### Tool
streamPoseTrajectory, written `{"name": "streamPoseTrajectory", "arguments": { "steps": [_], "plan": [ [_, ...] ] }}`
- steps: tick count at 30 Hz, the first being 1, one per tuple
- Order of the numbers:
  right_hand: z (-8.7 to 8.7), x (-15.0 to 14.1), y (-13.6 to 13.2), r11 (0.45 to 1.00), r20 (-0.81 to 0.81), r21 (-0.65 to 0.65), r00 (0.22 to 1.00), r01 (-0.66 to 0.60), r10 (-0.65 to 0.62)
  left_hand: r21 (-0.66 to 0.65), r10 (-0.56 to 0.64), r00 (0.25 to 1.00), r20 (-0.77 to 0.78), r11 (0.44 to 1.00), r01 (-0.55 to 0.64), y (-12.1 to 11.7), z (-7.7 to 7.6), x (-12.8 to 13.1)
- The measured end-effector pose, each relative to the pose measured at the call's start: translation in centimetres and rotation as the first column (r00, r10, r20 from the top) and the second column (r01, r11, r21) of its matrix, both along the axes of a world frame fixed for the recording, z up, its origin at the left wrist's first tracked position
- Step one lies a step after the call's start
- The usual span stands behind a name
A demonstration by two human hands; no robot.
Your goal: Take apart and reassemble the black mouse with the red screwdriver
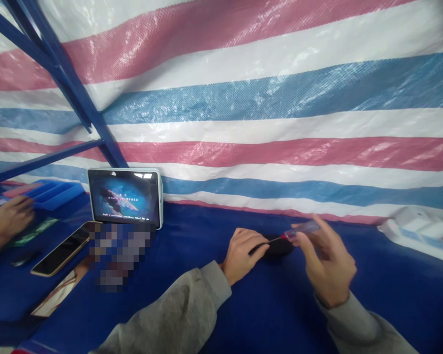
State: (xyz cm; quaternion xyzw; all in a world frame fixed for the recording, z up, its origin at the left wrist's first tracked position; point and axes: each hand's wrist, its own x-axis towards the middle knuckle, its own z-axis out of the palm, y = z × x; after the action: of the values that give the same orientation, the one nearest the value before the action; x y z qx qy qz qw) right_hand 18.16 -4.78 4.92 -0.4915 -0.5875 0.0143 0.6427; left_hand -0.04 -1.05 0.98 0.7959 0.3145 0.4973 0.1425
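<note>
In the middle of the table my left hand [244,251] is closed, its thumb and fingers pinching a small black part [257,247] that is mostly hidden. My right hand [328,265] grips a screwdriver [301,229] with a clear handle and a red collar. Its thin shaft points left, and the tip reaches the fingertips of my left hand. Under the shaft, between both hands, lies a dark rounded object [279,250] whose kind I cannot make out.
A tablet [125,196] stands upright behind a pixelated patch. Left of it are a phone [64,249], a dark mouse-like object [25,258], a blue tray [57,195] and another person's hand [13,216]. White packaging [424,231] sits far right. Striped sheeting [262,98] hangs behind.
</note>
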Motion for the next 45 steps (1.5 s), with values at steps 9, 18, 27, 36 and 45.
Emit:
{"name": "streamPoseTrajectory", "arguments": {
  "steps": [9, 18, 27, 36, 45],
  "plan": [
    [-0.7, 2.8, 0.9, 0.957, 0.084, 0.1, 0.956, 0.272, -0.28, 0.033, -0.098, 0.931, -0.352, 0.992, 0.118, 0.7, -1.2, 0.4],
    [-1.1, 3.6, 1.2, 0.974, 0.36, 0.149, 0.908, 0.17, -0.213, 0.01, -0.112, 0.91, -0.398, 0.992, 0.126, 0.7, -1.2, 0.3],
    [-0.8, 3.5, 1.3, 0.982, 0.423, 0.152, 0.89, 0.116, -0.17, 0.025, -0.106, 0.913, -0.394, 0.992, 0.126, 0.6, -1.2, 0.4],
    [-1.1, 3.4, 1.6, 0.977, 0.486, 0.181, 0.854, 0.112, -0.188, 0.023, -0.1, 0.905, -0.413, 0.993, 0.12, 0.7, -1.3, 0.3],
    [-0.4, 2.9, 1.5, 0.956, 0.472, 0.249, 0.842, 0.156, -0.261, 0.025, -0.108, 0.892, -0.439, 0.991, 0.132, 0.8, -1.7, 0.4]
  ]
}}
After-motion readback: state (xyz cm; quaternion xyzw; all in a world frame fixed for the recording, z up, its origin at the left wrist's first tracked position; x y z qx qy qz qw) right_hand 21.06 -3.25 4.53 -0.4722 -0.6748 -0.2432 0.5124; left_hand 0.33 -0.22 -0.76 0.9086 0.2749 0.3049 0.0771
